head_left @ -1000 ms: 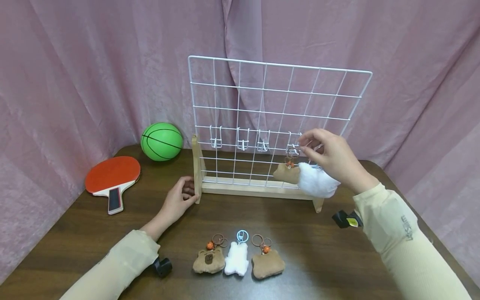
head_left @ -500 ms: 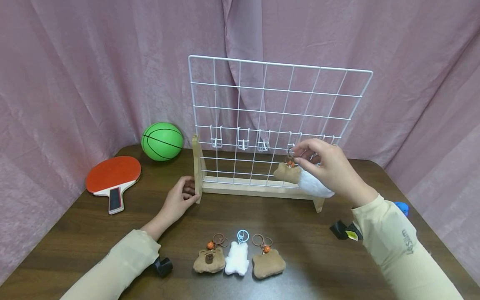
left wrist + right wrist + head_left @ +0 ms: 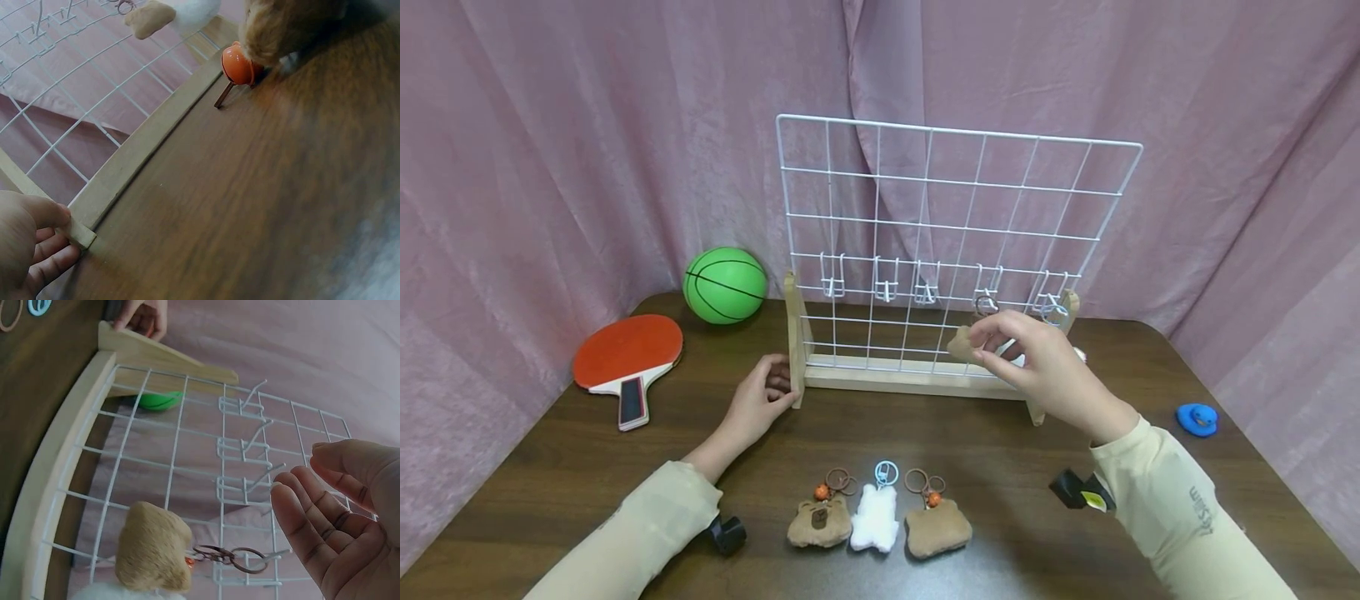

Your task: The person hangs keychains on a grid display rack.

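Note:
A brown plush keychain [image 3: 153,547] hangs by its ring from a hook on the white wire grid [image 3: 955,200]. Beside it, mostly behind my right hand in the head view, a white plush keychain [image 3: 197,14] hangs at the rightmost hook. My right hand [image 3: 1037,358] is in front of these two; the right wrist view shows its fingers relaxed and holding nothing. At the grid's left end, my left hand [image 3: 756,400] pinches the wooden stand foot [image 3: 80,232] between thumb and fingers.
On the table's front lie a brown bear keychain [image 3: 820,523], a white plush keychain [image 3: 875,518] and another brown keychain [image 3: 937,529]. A red paddle [image 3: 628,350] and green ball [image 3: 725,285] are at left, a blue rubber duck [image 3: 1197,419] at right. Three hooks [image 3: 886,287] are bare.
My right hand has come away from the brown keychain's ring and moved down, baring the rightmost hook and the blue duck. The left hand stays on the stand.

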`<state>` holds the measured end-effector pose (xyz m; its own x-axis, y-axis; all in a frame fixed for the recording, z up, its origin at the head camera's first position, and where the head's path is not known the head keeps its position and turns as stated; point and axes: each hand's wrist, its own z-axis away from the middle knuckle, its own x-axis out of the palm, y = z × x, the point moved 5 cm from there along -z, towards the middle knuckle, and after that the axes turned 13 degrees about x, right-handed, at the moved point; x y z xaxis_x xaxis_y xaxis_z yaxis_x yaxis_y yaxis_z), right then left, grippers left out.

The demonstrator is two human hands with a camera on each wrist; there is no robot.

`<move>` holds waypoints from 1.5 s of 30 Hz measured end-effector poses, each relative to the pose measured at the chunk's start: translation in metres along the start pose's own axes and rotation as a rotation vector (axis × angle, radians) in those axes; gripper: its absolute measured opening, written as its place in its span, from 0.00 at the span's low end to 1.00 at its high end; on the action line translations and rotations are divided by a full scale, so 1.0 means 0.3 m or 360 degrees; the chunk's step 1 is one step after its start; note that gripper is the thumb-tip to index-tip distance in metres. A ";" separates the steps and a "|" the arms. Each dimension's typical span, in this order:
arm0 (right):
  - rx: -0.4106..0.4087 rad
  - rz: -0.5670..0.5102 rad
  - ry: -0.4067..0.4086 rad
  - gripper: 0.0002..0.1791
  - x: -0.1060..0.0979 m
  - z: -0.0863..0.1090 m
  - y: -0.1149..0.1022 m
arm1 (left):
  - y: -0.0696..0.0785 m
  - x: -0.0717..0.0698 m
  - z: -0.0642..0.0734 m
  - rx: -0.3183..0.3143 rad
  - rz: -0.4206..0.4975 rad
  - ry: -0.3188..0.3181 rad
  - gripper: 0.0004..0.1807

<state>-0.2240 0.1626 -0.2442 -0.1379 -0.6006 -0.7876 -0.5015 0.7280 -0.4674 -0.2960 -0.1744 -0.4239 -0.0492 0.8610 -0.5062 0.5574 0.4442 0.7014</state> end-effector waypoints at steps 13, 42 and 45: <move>0.0053 -0.0129 -0.0152 0.09 0.091 0.042 0.023 | -0.001 0.002 0.000 -0.0014 0.0035 0.0013 0.27; 0.0093 -0.0225 -0.0341 0.09 0.248 0.127 0.091 | 0.001 0.001 0.001 -0.0016 0.0028 0.0008 0.28; 0.0112 -0.0234 -0.0380 0.09 0.262 0.133 0.097 | 0.000 0.001 0.000 -0.0019 0.0030 0.0008 0.28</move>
<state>-0.2153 0.1498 -0.3358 0.1415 -0.6126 -0.7776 -0.4398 0.6649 -0.6038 -0.2958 -0.1740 -0.4240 -0.0431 0.8704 -0.4905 0.5486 0.4309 0.7165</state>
